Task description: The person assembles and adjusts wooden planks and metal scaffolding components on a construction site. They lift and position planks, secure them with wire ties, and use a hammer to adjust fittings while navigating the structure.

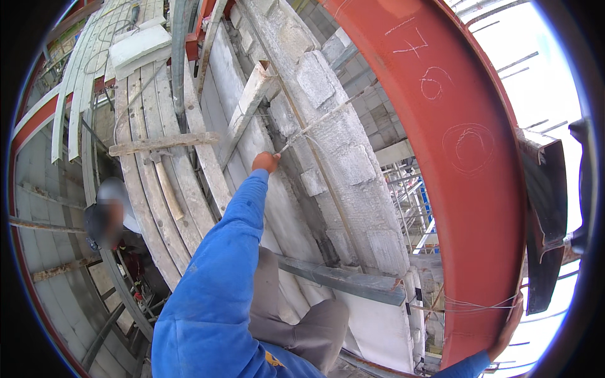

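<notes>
My left hand [266,162], at the end of a blue sleeve, is closed round the near end of a thin rod [326,116]. The rod slants up and right across the rough grey block wall [353,165]. At the lower right, my right hand [508,329] grips the outer edge of a big red steel beam [469,189] with chalk marks on it; its fingers partly hide behind the edge. Thin wire [472,306] loops round the beam just above that hand.
Wooden planks [148,183] form a platform on the left, with a hammer [167,183], a short timber [165,143] and white blocks [140,49] on it. A person in a helmet [113,192] is below. Metal channels [343,278] and a square tube [249,107] cross by the wall.
</notes>
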The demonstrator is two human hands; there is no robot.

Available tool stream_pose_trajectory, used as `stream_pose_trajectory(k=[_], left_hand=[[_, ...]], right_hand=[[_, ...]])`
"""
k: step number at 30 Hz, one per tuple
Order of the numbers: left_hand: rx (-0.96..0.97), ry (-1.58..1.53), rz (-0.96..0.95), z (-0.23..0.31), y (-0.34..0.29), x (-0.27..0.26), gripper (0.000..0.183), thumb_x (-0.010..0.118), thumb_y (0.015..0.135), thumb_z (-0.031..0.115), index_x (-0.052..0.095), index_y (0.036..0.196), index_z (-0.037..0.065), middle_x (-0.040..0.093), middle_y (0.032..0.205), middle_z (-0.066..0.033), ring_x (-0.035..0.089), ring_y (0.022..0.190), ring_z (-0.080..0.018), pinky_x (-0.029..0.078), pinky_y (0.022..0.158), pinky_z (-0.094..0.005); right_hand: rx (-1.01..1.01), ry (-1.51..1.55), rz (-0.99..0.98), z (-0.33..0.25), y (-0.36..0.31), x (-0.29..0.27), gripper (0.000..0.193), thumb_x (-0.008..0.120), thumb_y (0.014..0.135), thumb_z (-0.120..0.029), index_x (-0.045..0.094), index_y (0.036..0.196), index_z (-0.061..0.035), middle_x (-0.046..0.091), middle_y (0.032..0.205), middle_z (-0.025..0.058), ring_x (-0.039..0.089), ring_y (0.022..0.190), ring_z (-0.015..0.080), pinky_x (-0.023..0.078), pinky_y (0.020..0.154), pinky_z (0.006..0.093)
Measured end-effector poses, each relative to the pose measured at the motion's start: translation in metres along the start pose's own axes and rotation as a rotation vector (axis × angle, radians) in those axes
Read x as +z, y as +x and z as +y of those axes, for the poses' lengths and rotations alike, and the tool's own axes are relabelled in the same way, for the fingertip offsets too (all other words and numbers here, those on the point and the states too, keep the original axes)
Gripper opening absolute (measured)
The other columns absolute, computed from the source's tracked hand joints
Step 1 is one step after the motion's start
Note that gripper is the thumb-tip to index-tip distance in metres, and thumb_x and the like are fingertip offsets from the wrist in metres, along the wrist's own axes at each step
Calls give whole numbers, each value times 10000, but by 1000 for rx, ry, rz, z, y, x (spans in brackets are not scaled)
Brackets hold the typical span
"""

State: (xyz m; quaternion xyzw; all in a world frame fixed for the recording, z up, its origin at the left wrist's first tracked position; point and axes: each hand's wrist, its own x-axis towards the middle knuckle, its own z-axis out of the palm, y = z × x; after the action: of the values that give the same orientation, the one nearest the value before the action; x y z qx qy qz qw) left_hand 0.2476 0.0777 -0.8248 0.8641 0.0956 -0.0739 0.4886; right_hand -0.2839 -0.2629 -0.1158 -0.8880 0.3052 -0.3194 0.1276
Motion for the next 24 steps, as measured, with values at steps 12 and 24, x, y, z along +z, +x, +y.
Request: stream_pose_trajectory(k=[12, 24], left_hand=[[-34, 104, -755, 6, -86, 10, 470, 743, 923, 513, 787, 813, 59, 780, 792, -116, 761, 665, -270, 595, 683, -437], [49, 523, -637, 116, -251, 56, 606, 662, 977, 588, 767, 1271, 69, 737, 1310, -192, 695, 1252, -372, 562, 1036, -495]], right_hand=[[162, 7, 21, 11, 13, -1, 776, 463, 1072, -667, 583, 1536, -56, 609, 1459, 208, 559, 1351, 305, 397, 1157, 433], [33, -11, -128, 55, 30, -31, 796, 392, 1075, -672, 478, 1624, -101, 484, 1642, 184, 431, 1543, 345, 341, 1264, 479]])
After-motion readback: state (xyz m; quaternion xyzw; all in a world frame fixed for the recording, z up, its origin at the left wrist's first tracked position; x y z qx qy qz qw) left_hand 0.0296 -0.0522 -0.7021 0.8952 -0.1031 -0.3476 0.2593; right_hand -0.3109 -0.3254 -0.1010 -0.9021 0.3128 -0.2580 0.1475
